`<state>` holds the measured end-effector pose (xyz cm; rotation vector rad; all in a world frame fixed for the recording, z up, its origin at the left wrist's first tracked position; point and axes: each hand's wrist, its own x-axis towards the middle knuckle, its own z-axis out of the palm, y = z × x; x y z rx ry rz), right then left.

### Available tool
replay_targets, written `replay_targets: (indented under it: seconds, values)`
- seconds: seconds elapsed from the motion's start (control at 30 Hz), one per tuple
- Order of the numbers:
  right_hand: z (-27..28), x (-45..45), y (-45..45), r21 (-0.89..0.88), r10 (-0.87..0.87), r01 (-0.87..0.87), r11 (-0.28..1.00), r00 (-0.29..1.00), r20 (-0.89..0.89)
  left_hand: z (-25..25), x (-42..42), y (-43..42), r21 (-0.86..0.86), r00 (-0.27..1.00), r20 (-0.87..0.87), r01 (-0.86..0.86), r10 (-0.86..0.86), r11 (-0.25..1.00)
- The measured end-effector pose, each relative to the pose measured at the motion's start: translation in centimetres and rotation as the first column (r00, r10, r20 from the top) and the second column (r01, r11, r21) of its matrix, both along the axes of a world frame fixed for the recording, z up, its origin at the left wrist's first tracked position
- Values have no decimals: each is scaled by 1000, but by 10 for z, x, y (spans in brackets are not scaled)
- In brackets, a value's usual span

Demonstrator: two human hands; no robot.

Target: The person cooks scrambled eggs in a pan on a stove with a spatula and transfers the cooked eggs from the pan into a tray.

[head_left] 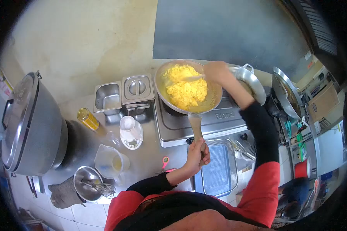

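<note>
A round pan (pixel 216 101) on the stove holds a mound of yellow scrambled egg (pixel 187 92). My left hand (pixel 197 156) is wrapped round the pan's long handle (pixel 195 127), below the pan. Over the pan's right rim, my right hand (pixel 216 73) is closed on a utensil (pixel 194 78) whose pale flat end lies in the egg. The fingers of my right hand are partly blurred. The stove (pixel 181 129) sits under the pan, at the middle of the counter.
Steel containers (pixel 108 97), a yellow can (pixel 88 118), a white scale (pixel 132 143), a plastic jug (pixel 112 161) and a whisk bowl (pixel 88 184) stand left. A big pot (pixel 38 127) is far left. A blue-lined basket (pixel 219 169) lies front right; another pan (pixel 250 84) sits right.
</note>
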<state>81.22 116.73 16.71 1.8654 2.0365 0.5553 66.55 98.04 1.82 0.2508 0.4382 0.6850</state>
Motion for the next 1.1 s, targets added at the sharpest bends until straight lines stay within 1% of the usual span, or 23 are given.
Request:
replay_targets:
  seconds: [0.07,0.13,0.2,0.23,0.27,0.3,0.37,0.43,0.47,0.53,0.67,0.7,0.73,0.77,0.83,0.87,0.93,0.97,1.0,1.03,1.07,1.1]
  values:
    - [18,-2,-37,-102,79,-73,992,995,56,0,-2,1,-5,1000,8,14,-14,1000]
    - [15,-26,-76,-167,116,-100,981,989,89,1,-3,3,-13,999,32,45,-44,999]
    - [-34,-37,-93,-126,203,-192,973,976,80,-1,-2,3,-15,999,32,36,-35,999]
    - [-56,-31,-82,-129,202,-191,973,976,79,-2,-1,1,-14,999,29,29,-29,999]
    - [-78,-22,-66,-29,177,-177,984,984,20,-3,-1,0,-16,999,26,32,-32,999]
    - [-87,-15,-51,72,157,-154,985,987,-40,-4,-1,-1,-2,1000,23,20,-20,1000]
    - [-70,12,-17,-11,119,-119,993,983,140,-3,0,-2,21,1000,19,6,-7,1000]
    - [-47,25,-5,139,67,-72,988,997,42,-2,-2,0,-5,1000,4,9,-9,1000]
    - [-41,30,1,143,71,-77,987,996,44,-1,-2,1,0,1000,6,4,-4,1000]
    - [-34,37,5,211,29,-19,977,999,-45,-1,-3,1,-2,999,17,30,-30,1000]
    - [-76,27,6,176,-30,32,984,999,-12,-2,-2,1,9,999,13,30,-31,999]
    - [-96,19,2,128,22,-24,992,1000,23,-2,-3,1,4,999,9,44,-44,999]
    - [-102,10,-3,79,76,-80,994,996,53,-2,-3,3,1,998,4,56,-56,998]
    - [-99,13,-7,81,80,-84,993,995,52,-2,-4,5,3,999,2,52,-52,999]
    - [-67,13,-29,131,244,-235,963,968,-53,-3,-4,4,14,997,32,71,-71,997]
    - [-49,9,-40,125,241,-233,964,969,-56,-4,-5,4,8,997,31,73,-73,997]
    - [-11,-3,-63,10,115,-115,993,992,47,-3,-4,4,-6,996,20,85,-85,996]
    - [1,-11,-76,3,113,-114,994,992,49,-2,-5,4,-11,996,23,87,-86,996]
    - [10,-22,-91,-89,147,-137,986,983,108,-1,-5,4,-6,996,13,83,-83,996]
    - [11,-29,-103,-182,185,-155,971,970,160,0,-6,4,0,997,1,80,-80,997]
    - [-7,-27,-106,-126,230,-212,969,962,149,-1,-5,4,-2,997,1,80,-80,997]
    - [-24,-24,-99,-127,232,-214,969,962,147,-3,-5,5,7,997,4,81,-81,997]
